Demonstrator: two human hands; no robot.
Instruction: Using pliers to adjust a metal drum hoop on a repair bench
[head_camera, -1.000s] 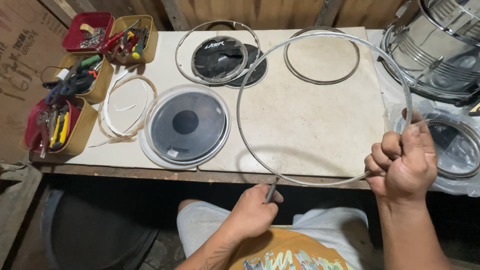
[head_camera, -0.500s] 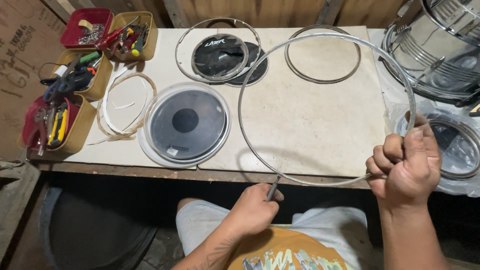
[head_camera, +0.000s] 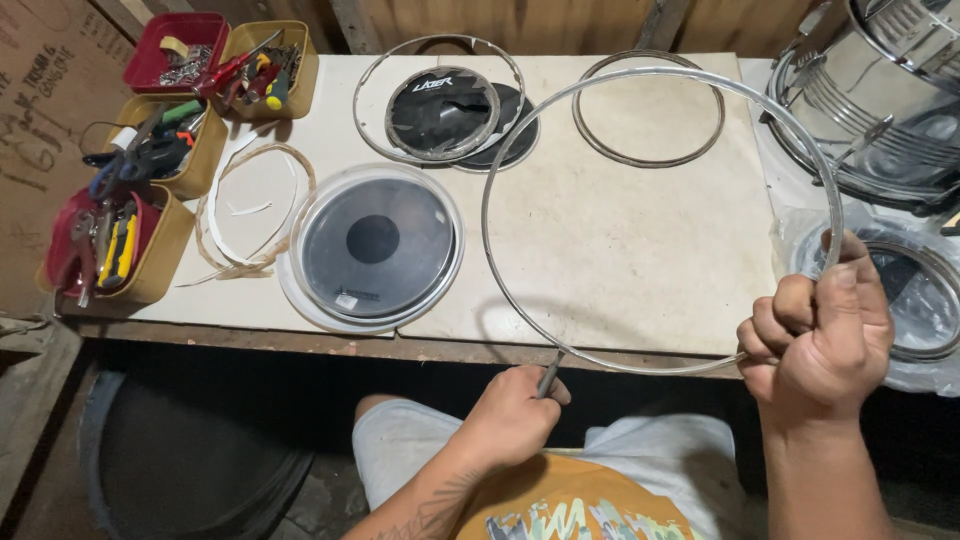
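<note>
right hand (head_camera: 820, 335) clamped on metal hoop (head_camera: 520, 130); left hand (head_camera: 510, 415) gripping small tool (head_camera: 549, 375); yellow bins (head_camera: 175, 240) hold hand tools.

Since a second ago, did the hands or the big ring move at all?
Hardly. The right hand still grips the big metal hoop at its right side; the left hand still holds a small tool against its bottom edge. The drumheads and trays on the table stayed put.
</note>
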